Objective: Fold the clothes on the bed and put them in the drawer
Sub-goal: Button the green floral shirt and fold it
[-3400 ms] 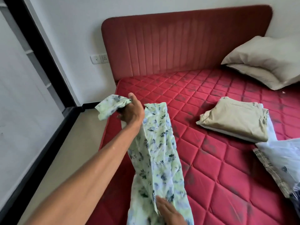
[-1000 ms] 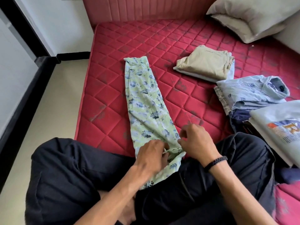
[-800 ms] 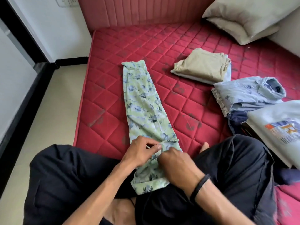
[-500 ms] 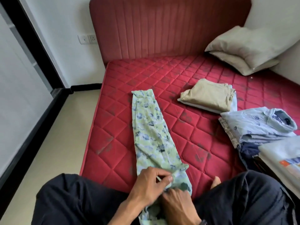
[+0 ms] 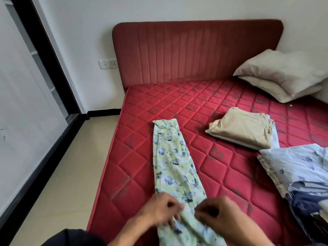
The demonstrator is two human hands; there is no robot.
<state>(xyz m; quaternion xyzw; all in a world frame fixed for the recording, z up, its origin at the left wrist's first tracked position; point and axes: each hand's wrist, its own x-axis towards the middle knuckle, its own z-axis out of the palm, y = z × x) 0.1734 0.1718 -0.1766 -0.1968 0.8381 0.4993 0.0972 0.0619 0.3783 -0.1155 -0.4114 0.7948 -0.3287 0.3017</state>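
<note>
Folding step: left hand (image 5: 160,209) and right hand (image 5: 219,214) each pinch the floral garment's (image 5: 173,162) near end (blurred); next, I judge, carry it toward the far end.

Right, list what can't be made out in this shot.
- Drawer: nowhere in the head view.
- Clothes pile: cut off by the right edge.
- Floral garment: near end runs off the bottom edge.
- Left hand, right hand: motion-blurred, so the fingers' grip is unclear.

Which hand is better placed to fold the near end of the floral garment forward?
Neither clearly: left hand and right hand both grip the floral garment at its near end.
</note>
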